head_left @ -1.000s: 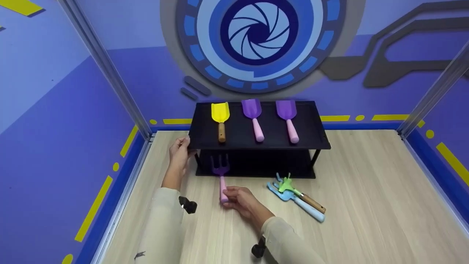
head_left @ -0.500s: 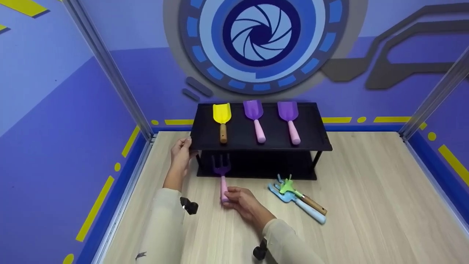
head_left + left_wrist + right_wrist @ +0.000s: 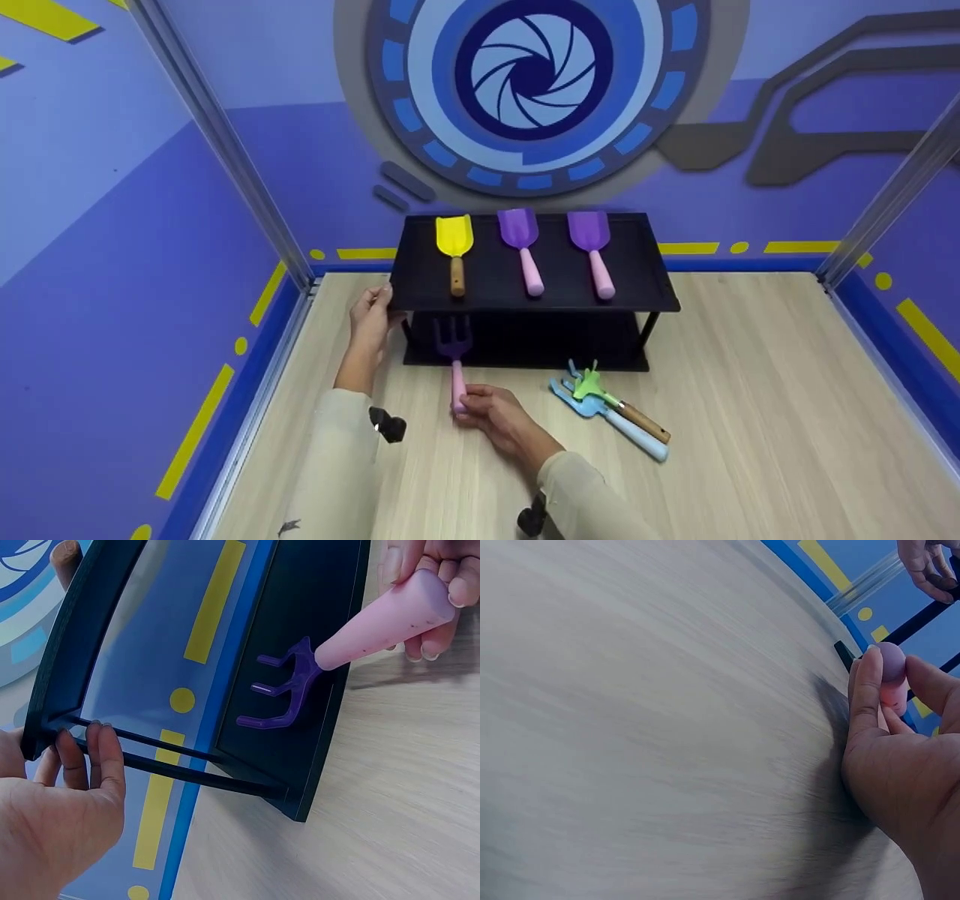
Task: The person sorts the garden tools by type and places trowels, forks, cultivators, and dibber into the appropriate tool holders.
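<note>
My right hand pinches the pink handle of a purple hand fork near its end. The fork's tines point away from me, over the lower tier of a black two-tier rack. In the left wrist view the purple fork head lies across that lower tier, between the rack's posts and its front edge. With fingers and thumb, my left hand grips the rack's left end at the upper tier; the left wrist view shows its fingertips beside the thin posts. On top lie a yellow scoop and two purple scoops with pink handles.
Right of my right hand, a light blue hand fork lies on the wooden table, with a small green rake with a wooden handle across it. A printed blue wall stands close behind the rack, with side walls left and right.
Both hands keep their holds, and the purple fork stays in the same place over the lower tier. Only the head view shifts slightly.
</note>
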A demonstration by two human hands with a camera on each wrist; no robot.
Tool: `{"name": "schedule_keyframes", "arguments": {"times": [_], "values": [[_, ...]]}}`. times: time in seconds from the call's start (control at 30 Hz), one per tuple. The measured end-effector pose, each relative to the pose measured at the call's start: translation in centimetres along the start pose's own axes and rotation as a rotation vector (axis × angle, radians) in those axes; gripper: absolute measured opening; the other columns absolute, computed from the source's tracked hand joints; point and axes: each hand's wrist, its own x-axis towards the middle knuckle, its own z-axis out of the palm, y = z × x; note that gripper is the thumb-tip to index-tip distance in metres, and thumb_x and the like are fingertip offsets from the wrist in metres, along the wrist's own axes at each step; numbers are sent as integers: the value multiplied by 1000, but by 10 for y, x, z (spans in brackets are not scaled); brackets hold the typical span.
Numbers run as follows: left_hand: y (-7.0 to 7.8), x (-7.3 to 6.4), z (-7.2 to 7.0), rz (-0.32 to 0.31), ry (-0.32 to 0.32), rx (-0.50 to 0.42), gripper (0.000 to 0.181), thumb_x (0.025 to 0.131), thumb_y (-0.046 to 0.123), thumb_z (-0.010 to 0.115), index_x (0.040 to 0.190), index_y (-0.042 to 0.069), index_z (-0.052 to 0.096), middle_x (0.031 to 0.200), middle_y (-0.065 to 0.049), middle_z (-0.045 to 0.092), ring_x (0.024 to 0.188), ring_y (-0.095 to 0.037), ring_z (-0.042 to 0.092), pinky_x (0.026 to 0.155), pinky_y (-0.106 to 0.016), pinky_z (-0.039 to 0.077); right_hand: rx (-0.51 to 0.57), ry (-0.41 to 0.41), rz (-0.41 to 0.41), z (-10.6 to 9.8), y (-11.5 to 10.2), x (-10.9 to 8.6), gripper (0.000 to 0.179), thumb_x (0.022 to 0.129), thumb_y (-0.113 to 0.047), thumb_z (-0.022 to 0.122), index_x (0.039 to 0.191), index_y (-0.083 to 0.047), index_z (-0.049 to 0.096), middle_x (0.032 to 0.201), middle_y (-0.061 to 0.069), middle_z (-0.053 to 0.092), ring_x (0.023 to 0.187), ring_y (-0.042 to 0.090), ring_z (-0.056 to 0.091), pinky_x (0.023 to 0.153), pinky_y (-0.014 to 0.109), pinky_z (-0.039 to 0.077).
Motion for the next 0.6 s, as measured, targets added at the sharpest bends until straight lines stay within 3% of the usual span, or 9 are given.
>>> {"name": "schedule_keyframes", "arguments": {"times": [0.3, 0.6], "values": [[-2, 0, -1, 4, 6, -14, 25, 114, 28, 52, 122, 6, 61, 102, 1, 61, 85, -9, 66, 88, -27, 59, 27, 6, -15, 1, 2, -1, 55, 99, 0, 67, 149, 12, 47, 122, 20, 69, 108, 23, 74, 97, 34, 63], [-2, 1, 0, 17, 6, -2, 25, 114, 28, 52, 121, 5, 61, 101, 2, 61, 85, -9, 66, 87, -27, 59, 13, 3, -15, 2, 1, -1, 54, 98, 1, 69, 147, 13, 49, 117, 17, 72, 104, 19, 73, 97, 33, 63]]}}
